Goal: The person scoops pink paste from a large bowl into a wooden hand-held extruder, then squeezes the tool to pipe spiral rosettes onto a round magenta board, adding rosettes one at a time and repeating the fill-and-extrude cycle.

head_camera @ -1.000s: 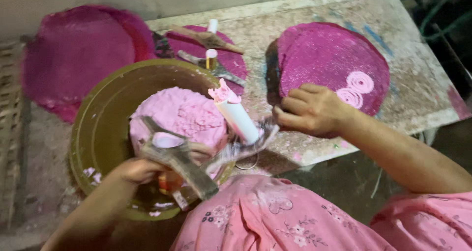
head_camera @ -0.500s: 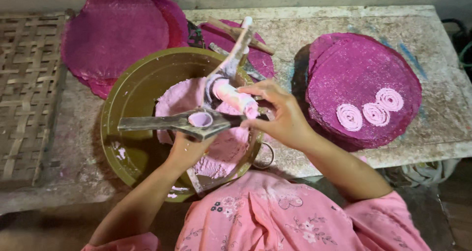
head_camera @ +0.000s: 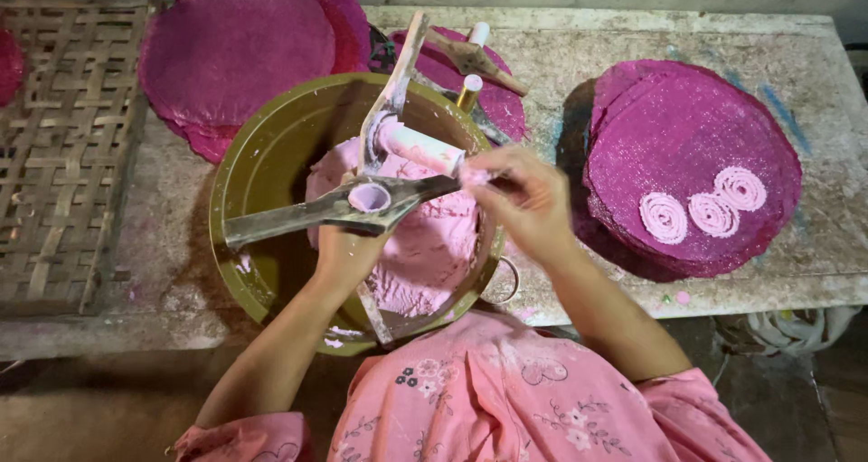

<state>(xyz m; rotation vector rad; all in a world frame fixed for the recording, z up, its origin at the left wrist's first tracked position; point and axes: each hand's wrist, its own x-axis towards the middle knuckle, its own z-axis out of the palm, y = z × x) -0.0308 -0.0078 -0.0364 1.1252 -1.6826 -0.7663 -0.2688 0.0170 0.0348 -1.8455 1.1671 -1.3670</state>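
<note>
Two hands worked the metal press (head_camera: 362,200) over the olive bowl (head_camera: 262,155) of pink dough (head_camera: 425,245). The left hand (head_camera: 348,249) was clamped from below around the press barrel, fingers closed on it. The right hand (head_camera: 524,195) gripped the end of the pink-coated plunger (head_camera: 420,147), fingers pinched together. Compared with half a second earlier, the plunger had swung out sideways, clear of the barrel, leaving its mouth open. Three dough spirals (head_camera: 710,209) lay on the magenta mat stack (head_camera: 687,127).
</note>
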